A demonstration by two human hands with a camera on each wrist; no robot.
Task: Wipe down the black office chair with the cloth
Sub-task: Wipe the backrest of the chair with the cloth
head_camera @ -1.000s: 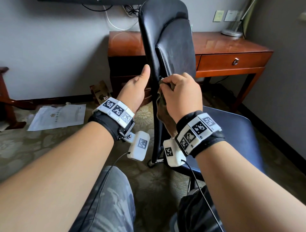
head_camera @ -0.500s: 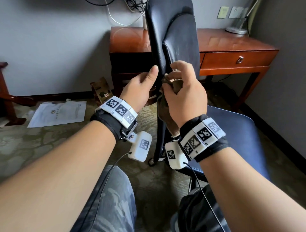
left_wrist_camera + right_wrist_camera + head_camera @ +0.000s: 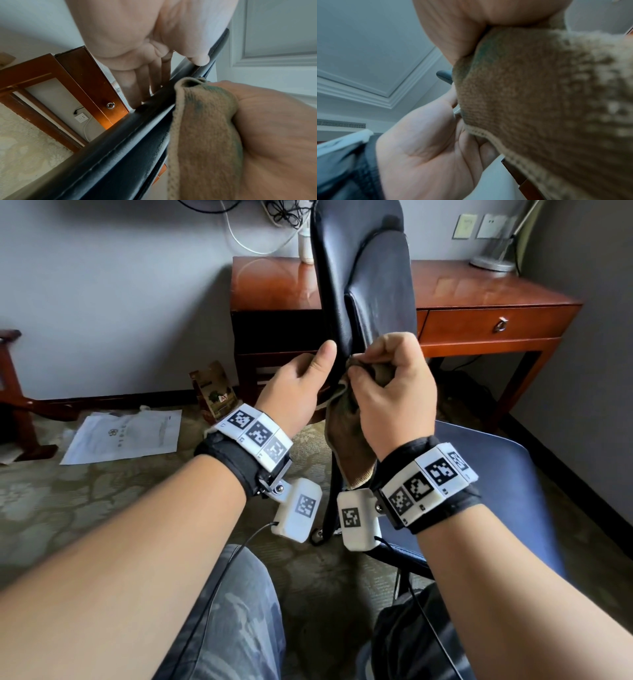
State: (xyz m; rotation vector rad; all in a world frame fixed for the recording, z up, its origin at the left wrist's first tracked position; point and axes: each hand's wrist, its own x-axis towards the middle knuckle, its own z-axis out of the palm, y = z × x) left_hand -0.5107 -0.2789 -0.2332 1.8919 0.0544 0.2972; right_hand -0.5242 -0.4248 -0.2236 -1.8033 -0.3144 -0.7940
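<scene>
Before the wooden table (image 3: 479,299), left hand (image 3: 291,392) grips the chair (image 3: 373,285) backrest edge, right hand (image 3: 397,398) clutches the cloth (image 3: 346,440) mid-wipe; next, likely rubbing along it.

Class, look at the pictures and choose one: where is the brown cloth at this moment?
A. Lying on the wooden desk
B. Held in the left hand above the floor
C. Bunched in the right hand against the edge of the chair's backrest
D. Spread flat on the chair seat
C: the right hand grips the bunched cloth against the backrest edge, while the left hand holds that edge.
</scene>
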